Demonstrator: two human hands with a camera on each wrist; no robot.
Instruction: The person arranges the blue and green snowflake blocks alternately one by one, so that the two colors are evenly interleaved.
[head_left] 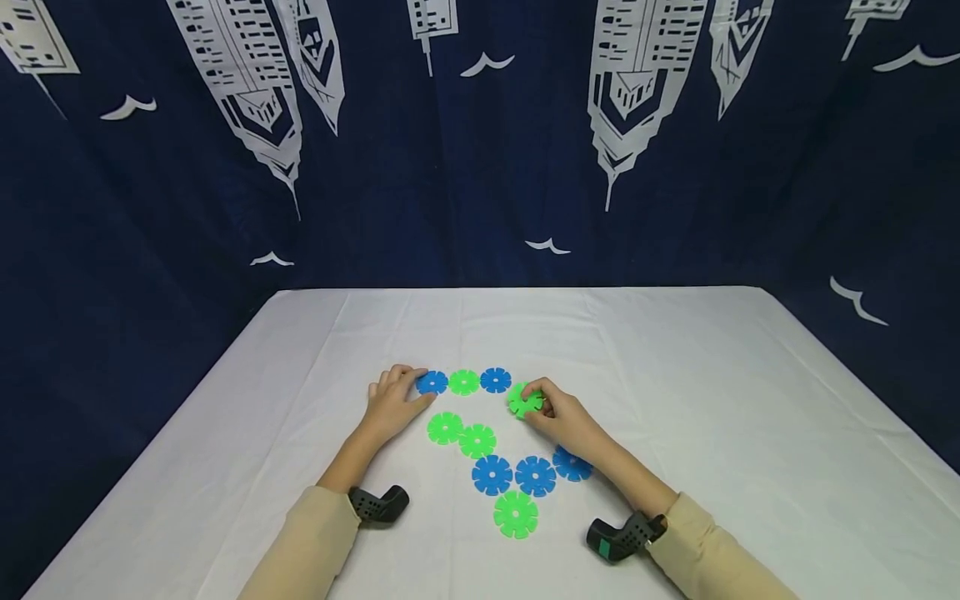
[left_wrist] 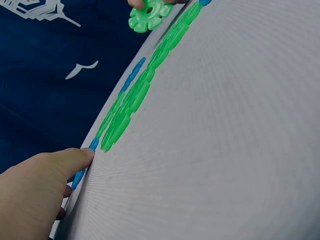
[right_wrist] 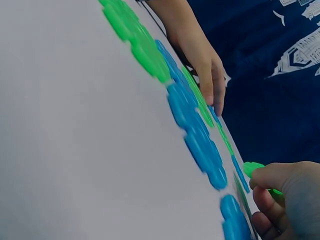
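My left hand [head_left: 392, 402] has its thumb and forefinger at opposite edges of a blue interlocking disc [head_left: 432, 382], which lies flat at the left end of the far row. In that row a green disc [head_left: 464, 382] and another blue disc [head_left: 496, 380] follow to the right. Between thumb and forefinger my right hand [head_left: 558, 412] pinches a green interlocking disc [head_left: 522, 401], just right of the row. The left wrist view shows this held disc [left_wrist: 146, 17] raised above the cloth. In the right wrist view my fingers cover much of it [right_wrist: 252, 168].
Nearer to me lie two green discs [head_left: 446, 427] whose edges meet, then blue discs [head_left: 492, 475] in a short line. The rightmost blue disc [head_left: 573, 464] is partly under my right forearm. One green disc [head_left: 516, 514] lies closest. White cloth [head_left: 675, 375] covers the table.
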